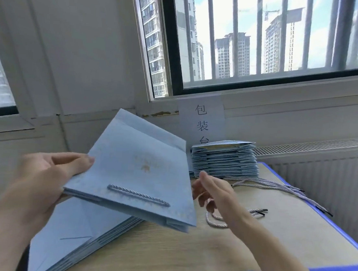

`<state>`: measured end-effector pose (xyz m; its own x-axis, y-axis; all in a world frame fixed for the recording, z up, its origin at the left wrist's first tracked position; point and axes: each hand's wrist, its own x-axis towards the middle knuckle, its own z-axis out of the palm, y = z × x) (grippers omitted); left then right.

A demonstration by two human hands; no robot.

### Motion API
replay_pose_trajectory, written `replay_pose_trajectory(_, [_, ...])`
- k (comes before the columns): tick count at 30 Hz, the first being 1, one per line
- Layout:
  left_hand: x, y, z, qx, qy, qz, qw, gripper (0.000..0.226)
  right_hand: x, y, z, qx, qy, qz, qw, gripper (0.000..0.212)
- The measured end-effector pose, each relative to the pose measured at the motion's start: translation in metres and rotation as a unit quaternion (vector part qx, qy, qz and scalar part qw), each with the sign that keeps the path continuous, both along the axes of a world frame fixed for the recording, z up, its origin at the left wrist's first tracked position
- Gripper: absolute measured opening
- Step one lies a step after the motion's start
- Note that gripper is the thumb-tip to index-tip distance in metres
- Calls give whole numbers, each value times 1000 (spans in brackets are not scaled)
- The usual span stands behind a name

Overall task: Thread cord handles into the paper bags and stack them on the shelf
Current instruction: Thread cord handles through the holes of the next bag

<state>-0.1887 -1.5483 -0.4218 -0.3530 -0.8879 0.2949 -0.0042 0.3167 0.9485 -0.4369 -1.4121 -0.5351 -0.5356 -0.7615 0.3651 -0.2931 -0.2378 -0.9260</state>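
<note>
Left hand (44, 168) grips one light-blue paper bag (137, 166) by its 9 o'clock edge, thumb on top, above the table (187, 246); one cord handle (139, 195) lies across its face. Right hand (212, 192), fingers loosely spread, holds nothing just beside the bag's 3 o'clock edge. Two bag stacks: unthreaded stack (71, 233) at 7 o'clock, partly covered by the bag; finished stack (225, 162) at 1 o'clock. Loose cords (276, 186) lie at 3 o'clock.

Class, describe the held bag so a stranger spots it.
Under the barred window, a desk holds a far stack and a near stack of blue bags. Only one bag is lifted, gripped by the left hand, cord across its face.
</note>
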Motion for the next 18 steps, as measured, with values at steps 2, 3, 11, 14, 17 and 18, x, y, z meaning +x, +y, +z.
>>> replay_pose_trajectory(2, [1, 4, -20, 15, 38, -9, 999, 6, 3, 1, 6, 31, -75, 40, 996, 57])
replay_pose_trajectory(3, [0, 3, -29, 23, 54, -10, 998, 5, 6, 2, 8, 53, -87, 42, 994, 55])
replay_pose_trajectory(11, [-13, -11, -63, 95, 103, -31, 990, 18, 14, 6, 15, 196, -75, -23, 978, 42])
replay_pose_trajectory(14, [-16, -13, -62, 97, 27, -85, 991, 22, 9, 8, 22, 138, -63, -23, 988, 35])
replay_pose_trajectory(17, [-18, -17, -67, 68, -72, -113, 989, 19, 0, 3, 27, 126, -47, -42, 990, 36])
replay_pose_trajectory(18, [-20, -19, -68, 60, -81, -110, 989, 16, -2, -1, 28, 136, -32, -50, 989, 37])
